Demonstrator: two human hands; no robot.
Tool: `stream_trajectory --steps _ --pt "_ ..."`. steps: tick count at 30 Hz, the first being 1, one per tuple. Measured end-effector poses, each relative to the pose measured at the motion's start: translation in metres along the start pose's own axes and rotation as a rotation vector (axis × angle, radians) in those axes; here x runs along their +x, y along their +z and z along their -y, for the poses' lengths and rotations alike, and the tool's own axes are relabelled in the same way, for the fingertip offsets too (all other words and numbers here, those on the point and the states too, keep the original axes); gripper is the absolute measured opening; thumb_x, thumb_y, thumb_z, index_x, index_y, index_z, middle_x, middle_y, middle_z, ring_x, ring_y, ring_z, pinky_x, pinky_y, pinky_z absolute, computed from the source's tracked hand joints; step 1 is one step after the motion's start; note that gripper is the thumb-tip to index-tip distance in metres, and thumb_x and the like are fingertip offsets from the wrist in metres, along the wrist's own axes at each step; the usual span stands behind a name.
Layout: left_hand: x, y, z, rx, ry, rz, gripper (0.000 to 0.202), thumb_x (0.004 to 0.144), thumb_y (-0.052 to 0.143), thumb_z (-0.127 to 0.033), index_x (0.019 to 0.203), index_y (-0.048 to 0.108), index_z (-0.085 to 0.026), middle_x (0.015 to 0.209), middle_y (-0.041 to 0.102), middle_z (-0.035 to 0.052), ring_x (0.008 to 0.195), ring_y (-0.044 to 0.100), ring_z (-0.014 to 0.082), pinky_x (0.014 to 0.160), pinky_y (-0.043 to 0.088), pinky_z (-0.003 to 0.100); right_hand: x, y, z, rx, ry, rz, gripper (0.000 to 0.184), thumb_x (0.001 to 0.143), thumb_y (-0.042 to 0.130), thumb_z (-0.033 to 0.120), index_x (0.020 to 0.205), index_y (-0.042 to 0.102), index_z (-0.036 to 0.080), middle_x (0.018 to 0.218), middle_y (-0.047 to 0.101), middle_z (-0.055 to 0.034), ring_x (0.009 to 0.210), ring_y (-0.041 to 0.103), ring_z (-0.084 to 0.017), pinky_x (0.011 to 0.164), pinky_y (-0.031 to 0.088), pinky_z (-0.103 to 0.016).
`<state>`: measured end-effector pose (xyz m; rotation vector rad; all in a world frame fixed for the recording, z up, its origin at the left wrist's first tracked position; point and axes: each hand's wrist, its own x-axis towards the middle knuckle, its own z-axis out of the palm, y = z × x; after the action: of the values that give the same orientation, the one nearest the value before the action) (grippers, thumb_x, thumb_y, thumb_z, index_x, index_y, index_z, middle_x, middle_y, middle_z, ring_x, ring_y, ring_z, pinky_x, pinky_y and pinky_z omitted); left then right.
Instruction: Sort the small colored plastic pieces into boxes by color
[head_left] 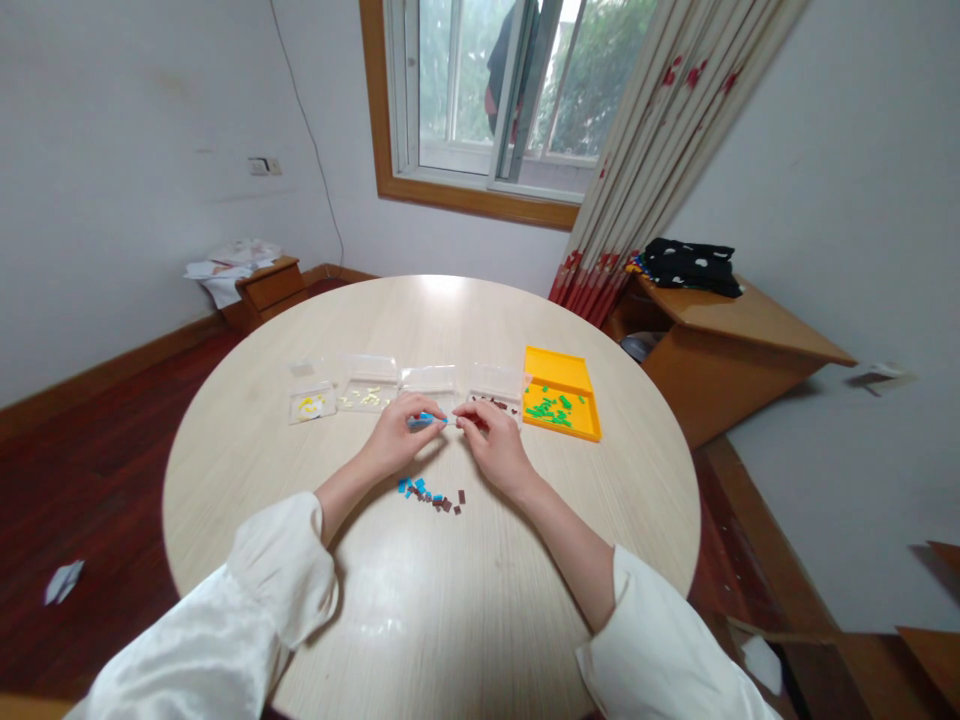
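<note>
Over the middle of the round table (420,610), my left hand (394,437) is closed on a blue building-brick piece (426,420). My right hand (499,448) meets it with thumb and fingers pinched together. A small pale bit (451,420) shows between the two hands' fingertips; its kind is too small to make out. Below the hands lies a loose cluster of small blue bricks (418,488) and brown bricks (448,505). Behind the hands stand a clear box (427,378) and another clear box (499,380) with brown pieces, both partly hidden.
Left of the hands are a clear box (291,412) with yellow pieces and one (369,366) with pale pieces. An open yellow box (559,368) of green pieces stands at the right. Beyond the table are a curtain (667,130) and a wooden cabinet (742,340).
</note>
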<state>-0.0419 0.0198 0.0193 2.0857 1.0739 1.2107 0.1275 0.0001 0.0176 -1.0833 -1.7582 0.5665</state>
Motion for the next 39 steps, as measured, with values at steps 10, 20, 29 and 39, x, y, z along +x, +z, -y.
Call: stream_trajectory --steps 10,20,29,39 --pt "-0.001 0.0 0.003 0.023 -0.027 -0.042 0.002 0.072 0.063 -0.019 0.071 0.064 -0.02 0.078 0.066 0.0036 0.08 0.058 0.0169 0.076 0.046 0.033 -0.001 0.007 -0.006 0.298 0.148 -0.004 0.012 0.078 0.051 0.021 0.084 0.061 0.018 0.084 0.063 -0.0032 0.074 0.062 -0.014 0.068 0.058 -0.03" --pt "0.001 -0.001 0.006 0.089 -0.062 -0.123 0.004 0.072 0.062 -0.02 0.069 0.065 -0.019 0.075 0.066 0.0037 0.076 0.057 0.017 0.07 0.044 0.031 -0.001 0.007 -0.005 0.367 0.185 -0.013 0.01 0.076 0.053 0.021 0.084 0.058 0.019 0.083 0.062 -0.0022 0.075 0.062 -0.013 0.067 0.059 -0.03" --pt "0.001 -0.001 0.009 0.092 -0.067 -0.155 0.005 0.073 0.061 -0.019 0.07 0.065 -0.019 0.075 0.066 0.0029 0.073 0.056 0.0156 0.066 0.042 0.028 -0.001 0.007 -0.006 0.419 0.201 -0.018 0.009 0.073 0.055 0.02 0.082 0.056 0.019 0.081 0.061 -0.0008 0.076 0.062 -0.012 0.069 0.058 -0.028" --pt "0.003 -0.002 0.015 0.149 -0.146 -0.218 0.005 0.07 0.063 -0.017 0.066 0.065 -0.019 0.072 0.067 0.0023 0.069 0.055 0.0155 0.064 0.041 0.028 -0.001 0.008 -0.007 0.455 0.232 -0.021 0.012 0.072 0.06 0.026 0.082 0.057 0.019 0.081 0.06 -0.0006 0.075 0.061 -0.012 0.066 0.057 -0.027"
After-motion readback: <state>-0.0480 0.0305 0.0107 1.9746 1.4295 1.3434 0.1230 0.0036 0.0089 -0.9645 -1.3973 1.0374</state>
